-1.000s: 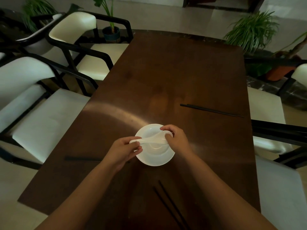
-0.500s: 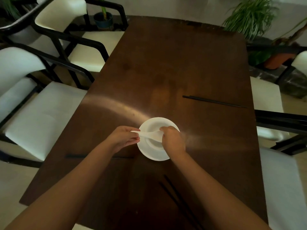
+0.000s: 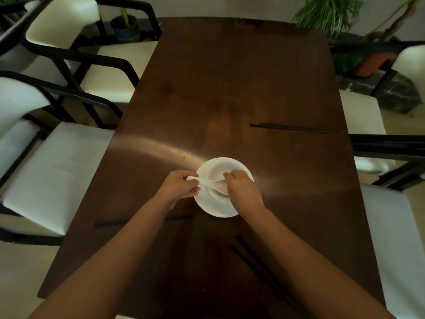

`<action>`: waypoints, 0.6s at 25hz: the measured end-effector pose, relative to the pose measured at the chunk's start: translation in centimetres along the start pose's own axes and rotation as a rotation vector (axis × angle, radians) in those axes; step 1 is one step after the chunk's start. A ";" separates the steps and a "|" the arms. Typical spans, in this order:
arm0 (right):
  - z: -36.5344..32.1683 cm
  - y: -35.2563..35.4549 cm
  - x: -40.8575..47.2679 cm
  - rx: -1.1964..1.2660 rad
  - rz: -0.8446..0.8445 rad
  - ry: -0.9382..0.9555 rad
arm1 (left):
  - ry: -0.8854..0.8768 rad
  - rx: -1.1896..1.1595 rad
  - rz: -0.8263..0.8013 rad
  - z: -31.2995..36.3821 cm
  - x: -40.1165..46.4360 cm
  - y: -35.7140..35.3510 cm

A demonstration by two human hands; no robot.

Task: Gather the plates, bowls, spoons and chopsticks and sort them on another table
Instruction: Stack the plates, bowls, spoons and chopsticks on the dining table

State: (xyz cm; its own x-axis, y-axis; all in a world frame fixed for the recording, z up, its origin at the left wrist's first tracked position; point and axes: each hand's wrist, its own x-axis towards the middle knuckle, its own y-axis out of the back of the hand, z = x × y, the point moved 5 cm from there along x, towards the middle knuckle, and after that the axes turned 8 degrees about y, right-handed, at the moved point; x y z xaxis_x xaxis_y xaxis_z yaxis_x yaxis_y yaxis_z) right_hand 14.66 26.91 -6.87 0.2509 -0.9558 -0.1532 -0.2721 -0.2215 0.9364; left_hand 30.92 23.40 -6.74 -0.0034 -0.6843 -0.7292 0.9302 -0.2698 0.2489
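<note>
White spoon [image 3: 208, 181] over bowl [image 3: 220, 168], handle in left grip [image 3: 180, 186].

No readable text, label, brand, number or sign is showing anywhere in the head view.
</note>
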 end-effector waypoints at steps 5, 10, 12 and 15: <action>2.3 1.6 -6.6 0.182 0.414 -0.074 | -0.231 0.306 0.207 -1.2 -0.5 1.3; 4.6 -4.0 -15.8 0.241 -0.015 -0.310 | -0.441 0.921 0.286 -7.2 -1.7 3.7; 4.2 -5.8 -18.5 0.196 -0.167 -0.336 | -0.468 1.146 0.297 -9.2 -1.7 5.0; 2.7 -7.1 -20.5 0.125 -0.220 -0.327 | -0.463 1.275 0.295 -10.4 -1.4 6.2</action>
State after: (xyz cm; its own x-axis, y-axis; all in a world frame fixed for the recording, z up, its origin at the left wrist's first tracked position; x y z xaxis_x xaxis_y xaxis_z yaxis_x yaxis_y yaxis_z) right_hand 8.95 47.52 -11.28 0.0129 -0.8899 -0.4561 -0.3608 -0.4295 0.8278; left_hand 40.55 29.74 -10.78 -0.2211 -0.9157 -0.3355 -0.0548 -0.3318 0.9418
